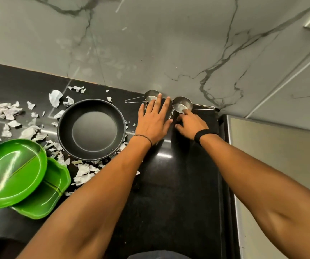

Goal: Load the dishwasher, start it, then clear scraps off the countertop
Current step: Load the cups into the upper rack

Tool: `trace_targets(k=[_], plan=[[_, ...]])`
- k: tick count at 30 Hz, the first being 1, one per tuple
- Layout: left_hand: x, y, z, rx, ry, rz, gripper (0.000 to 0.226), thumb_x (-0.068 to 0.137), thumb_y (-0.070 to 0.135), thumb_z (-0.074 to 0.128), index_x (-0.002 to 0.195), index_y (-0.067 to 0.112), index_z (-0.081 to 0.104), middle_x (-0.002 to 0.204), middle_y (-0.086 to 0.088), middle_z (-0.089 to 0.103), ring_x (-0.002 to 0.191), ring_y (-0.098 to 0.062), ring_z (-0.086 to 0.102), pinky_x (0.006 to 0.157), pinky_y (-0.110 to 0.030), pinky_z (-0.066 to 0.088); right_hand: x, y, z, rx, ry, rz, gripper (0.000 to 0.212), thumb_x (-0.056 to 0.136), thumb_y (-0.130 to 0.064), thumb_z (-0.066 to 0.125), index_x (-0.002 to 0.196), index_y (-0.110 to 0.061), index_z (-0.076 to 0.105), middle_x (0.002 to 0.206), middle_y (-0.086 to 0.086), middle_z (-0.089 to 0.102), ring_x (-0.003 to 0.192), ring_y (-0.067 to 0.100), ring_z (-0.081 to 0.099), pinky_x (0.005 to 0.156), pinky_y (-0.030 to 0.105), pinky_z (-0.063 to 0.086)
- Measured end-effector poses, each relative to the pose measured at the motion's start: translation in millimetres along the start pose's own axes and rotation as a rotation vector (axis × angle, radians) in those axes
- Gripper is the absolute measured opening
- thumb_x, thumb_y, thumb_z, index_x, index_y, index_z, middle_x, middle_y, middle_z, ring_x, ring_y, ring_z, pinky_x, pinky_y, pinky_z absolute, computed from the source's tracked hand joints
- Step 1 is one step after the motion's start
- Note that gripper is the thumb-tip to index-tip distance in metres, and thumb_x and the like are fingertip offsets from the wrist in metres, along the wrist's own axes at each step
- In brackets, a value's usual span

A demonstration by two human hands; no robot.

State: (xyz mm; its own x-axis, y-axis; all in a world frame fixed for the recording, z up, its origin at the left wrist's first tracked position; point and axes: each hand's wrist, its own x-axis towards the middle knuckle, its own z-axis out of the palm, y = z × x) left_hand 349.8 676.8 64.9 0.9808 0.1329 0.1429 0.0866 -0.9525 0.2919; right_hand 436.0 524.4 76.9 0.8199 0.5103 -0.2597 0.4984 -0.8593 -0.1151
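Observation:
Two small steel measuring cups stand at the back of the black countertop [178,184], against the marble wall. My left hand [155,120] reaches with straight fingers over the left cup [150,96], whose wire handle points left. My right hand [190,123] touches the rim of the right cup [181,106] with its index finger, the other fingers curled loosely; that cup's handle points right. A black round pan [91,128] sits left of my hands. Two green plates [14,171] overlap at the near left. White paper scraps [10,111] lie scattered around the pan and plates.
The marble wall [150,43] rises right behind the cups. A steel-topped unit [273,165] borders the countertop on the right. Dark counter surface lies between my forearms.

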Motion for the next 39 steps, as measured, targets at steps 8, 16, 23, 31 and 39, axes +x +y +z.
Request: trace_targets(k=[8, 16, 23, 31, 39], plan=[[-5.1, 4.1, -9.8, 0.013, -0.029, 0.084, 0.083, 0.098, 0.041, 0.057, 0.162, 0.024, 0.007, 0.169, -0.009, 0.01, 0.152, -0.031, 0.019, 0.123, -0.056, 0.018, -28.9, 0.7, -3.3, 0.185, 0.278, -0.036, 0.014, 0.091, -0.021, 0.064, 0.101, -0.012, 0.062, 0.108, 0.008, 0.061, 0.101, 0.031, 0.058, 0.086, 0.039, 0.044], [-3.9, 31.8, -20.6, 0.013, -0.068, 0.374, 0.087, 0.092, 0.024, 0.072, 0.161, 0.022, 0.019, 0.168, -0.011, 0.018, 0.153, -0.032, 0.02, 0.124, -0.048, 0.022, -83.4, 16.2, -16.6, 0.383, 0.362, -0.098, 0.019, 0.086, -0.03, 0.069, 0.088, -0.018, 0.055, 0.088, -0.003, 0.056, 0.085, 0.018, 0.052, 0.074, 0.031, 0.041], [-23.7, 64.6, -26.5, -0.076, 0.014, 0.612, 0.069, 0.08, 0.002, 0.081, 0.142, 0.002, 0.052, 0.145, -0.023, 0.053, 0.134, -0.041, 0.052, 0.11, -0.047, 0.043, -148.3, 22.7, -10.4, 0.385, 0.538, -0.025, 0.018, 0.085, -0.026, 0.07, 0.094, -0.018, 0.056, 0.099, -0.003, 0.053, 0.087, 0.016, 0.052, 0.079, 0.034, 0.05], [-74.7, 109.7, -42.6, -0.216, -0.045, 0.688, 0.062, 0.089, 0.011, 0.074, 0.145, 0.002, 0.049, 0.146, -0.021, 0.052, 0.129, -0.038, 0.055, 0.11, -0.045, 0.045, -243.1, 29.2, 31.0, -0.036, 0.613, 0.272, 0.087, 0.081, -0.037, 0.077, 0.151, -0.021, 0.029, 0.161, 0.01, 0.026, 0.149, 0.031, 0.024, 0.12, 0.048, 0.025], [-137.4, 156.3, -37.4, -0.398, -0.347, 0.72, 0.062, 0.1, 0.027, 0.062, 0.154, 0.016, 0.034, 0.153, -0.009, 0.046, 0.12, -0.037, 0.061, 0.101, -0.048, 0.051, -339.7, 12.0, 73.0, -0.255, 0.589, 0.427, 0.093, 0.092, -0.037, 0.066, 0.161, -0.022, 0.005, 0.168, 0.009, 0.007, 0.154, 0.028, 0.01, 0.124, 0.05, 0.015]])
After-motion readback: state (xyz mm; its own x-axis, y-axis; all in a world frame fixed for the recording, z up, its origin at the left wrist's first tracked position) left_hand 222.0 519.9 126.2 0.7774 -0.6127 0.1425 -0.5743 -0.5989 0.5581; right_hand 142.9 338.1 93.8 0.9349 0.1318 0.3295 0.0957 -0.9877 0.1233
